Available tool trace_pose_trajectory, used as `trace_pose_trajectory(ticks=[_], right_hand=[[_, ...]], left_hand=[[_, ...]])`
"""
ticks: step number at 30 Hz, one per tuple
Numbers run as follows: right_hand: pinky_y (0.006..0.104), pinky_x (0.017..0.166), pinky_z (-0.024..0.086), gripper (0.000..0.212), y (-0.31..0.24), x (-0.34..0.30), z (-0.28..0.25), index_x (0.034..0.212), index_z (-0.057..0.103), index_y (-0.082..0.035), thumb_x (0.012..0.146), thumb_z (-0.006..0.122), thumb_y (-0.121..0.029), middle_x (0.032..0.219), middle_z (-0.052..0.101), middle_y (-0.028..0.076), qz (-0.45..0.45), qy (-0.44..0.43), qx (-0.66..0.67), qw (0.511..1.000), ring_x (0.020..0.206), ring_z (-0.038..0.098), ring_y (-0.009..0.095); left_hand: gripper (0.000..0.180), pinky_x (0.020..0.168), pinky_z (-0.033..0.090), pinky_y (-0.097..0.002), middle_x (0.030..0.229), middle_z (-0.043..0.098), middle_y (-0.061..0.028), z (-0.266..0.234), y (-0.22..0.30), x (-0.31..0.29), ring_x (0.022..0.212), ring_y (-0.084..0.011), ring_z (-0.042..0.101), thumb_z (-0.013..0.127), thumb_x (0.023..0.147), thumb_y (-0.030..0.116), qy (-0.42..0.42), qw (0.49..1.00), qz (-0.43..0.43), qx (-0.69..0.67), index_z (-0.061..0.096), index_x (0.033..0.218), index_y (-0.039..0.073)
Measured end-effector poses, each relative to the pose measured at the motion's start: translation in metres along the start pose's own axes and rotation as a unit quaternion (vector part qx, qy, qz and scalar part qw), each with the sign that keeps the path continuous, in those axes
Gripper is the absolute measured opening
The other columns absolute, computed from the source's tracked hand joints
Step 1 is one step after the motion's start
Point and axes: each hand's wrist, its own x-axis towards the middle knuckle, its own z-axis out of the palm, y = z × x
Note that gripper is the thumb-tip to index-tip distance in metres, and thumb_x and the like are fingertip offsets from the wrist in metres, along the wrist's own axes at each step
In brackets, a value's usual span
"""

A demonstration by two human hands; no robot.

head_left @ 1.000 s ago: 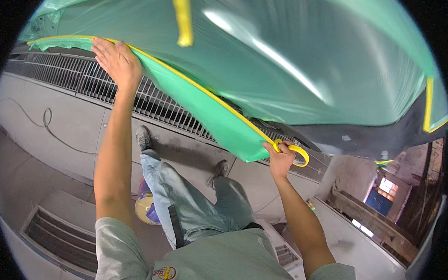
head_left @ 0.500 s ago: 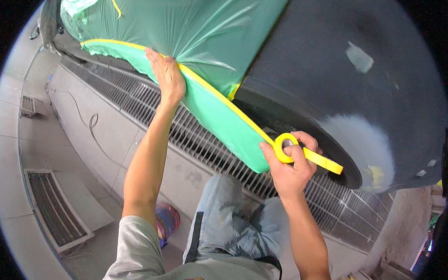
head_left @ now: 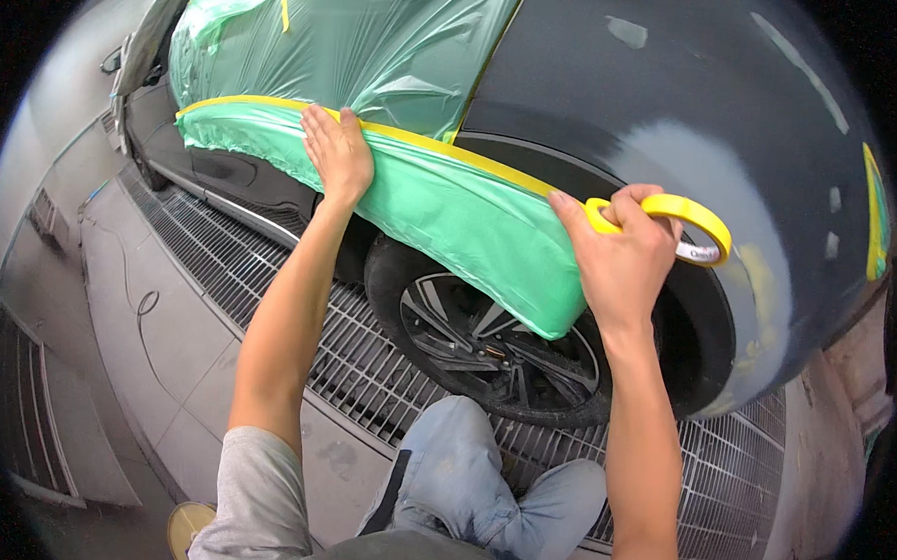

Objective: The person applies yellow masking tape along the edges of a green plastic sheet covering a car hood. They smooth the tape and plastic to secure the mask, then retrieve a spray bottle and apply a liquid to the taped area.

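My left hand (head_left: 336, 155) lies flat, fingers stretched out, on a strip of yellow masking tape (head_left: 454, 152). That tape runs along the top edge of a hanging sheet of pale green masking film (head_left: 461, 216) on a dark car's side. At the sheet's right end, my right hand (head_left: 621, 268) is closed on a roll of yellow masking tape (head_left: 712, 227), in front of the wheel arch. Part of the roll is hidden behind the fingers. Below the sheet shows the car's wheel (head_left: 432, 324), its upper part covered by the film.
More green film (head_left: 348, 60) covers the car above the tape. The dark rear panel (head_left: 567, 85) has a pale grey patch (head_left: 698, 181) beside the wheel arch. Floor grating (head_left: 365, 361) runs under the car. A thin cable (head_left: 145, 307) lies on the floor to the left.
My view has shifted, so the wheel now shows below the film. My right hand has risen and turned with the roll. The left hand still presses on the tape.
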Motion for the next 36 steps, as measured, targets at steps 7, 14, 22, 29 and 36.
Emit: trace_pose_trajectory(ticks=[7, 14, 22, 29, 36], right_hand=[[0.0505, 0.085, 0.047, 0.053, -0.016, 0.029, -0.011, 0.067, 0.072, 0.0, 0.081, 0.085, -0.05, 0.071, 0.068, 0.019, 0.03, -0.117, -0.17, 0.978, 0.084, 0.066, 0.039], [0.0527, 0.079, 0.052, 0.052, -0.021, 0.037, -0.009, 0.069, 0.075, 0.002, 0.081, 0.083, -0.048, 0.074, 0.07, 0.024, 0.049, -0.128, -0.215, 0.967, 0.078, 0.069, 0.041], [0.0505, 0.085, 0.055, 0.05, -0.021, 0.036, 0.002, 0.076, 0.08, 0.003, 0.082, 0.083, -0.047, 0.088, 0.074, 0.025, 0.053, -0.1, -0.247, 0.962, 0.087, 0.073, 0.041], [0.0497, 0.083, 0.053, 0.054, -0.009, 0.03, -0.004, 0.069, 0.077, 0.001, 0.079, 0.084, -0.052, 0.07, 0.07, 0.022, -0.029, -0.039, -0.255, 0.966, 0.073, 0.07, 0.038], [0.044, 0.073, 0.049, 0.064, 0.058, 0.008, -0.126, 0.064, 0.068, 0.006, 0.075, 0.092, -0.052, 0.072, 0.064, 0.016, 0.1, -0.108, -0.239, 0.96, 0.077, 0.061, 0.029]], left_hand=[[0.109, 0.133, 0.0, -0.055, 0.173, 0.0, -0.039, 0.02, 0.057, -0.056, 0.164, -0.0471, -0.003, 0.04, 0.108, 0.067, 0.012, 0.997, 0.07, -0.015, 0.002, 0.163, -0.019], [0.11, 0.131, -0.001, -0.0593, 0.169, -0.005, -0.0446, 0.039, 0.107, -0.087, 0.162, -0.0531, -0.007, 0.046, 0.107, 0.065, 0.031, 0.995, 0.076, -0.06, 0.0, 0.163, -0.018], [0.083, 0.129, 0.005, -0.0644, 0.175, 0.013, -0.0318, 0.036, 0.158, -0.157, 0.163, -0.0521, 0.005, 0.056, 0.107, 0.034, -0.069, 0.962, 0.252, -0.083, 0.019, 0.166, -0.011], [0.065, 0.131, 0.013, -0.0581, 0.173, 0.037, -0.014, 0.026, 0.144, -0.14, 0.163, -0.031, 0.028, 0.057, 0.104, 0.022, -0.144, 0.902, 0.402, -0.065, 0.042, 0.163, 0.001], [0.07, 0.131, 0.011, -0.0594, 0.175, 0.033, -0.0148, 0.027, 0.153, -0.151, 0.164, -0.0358, 0.024, 0.05, 0.11, 0.043, -0.123, 0.911, 0.393, -0.026, 0.04, 0.164, 0.001]])
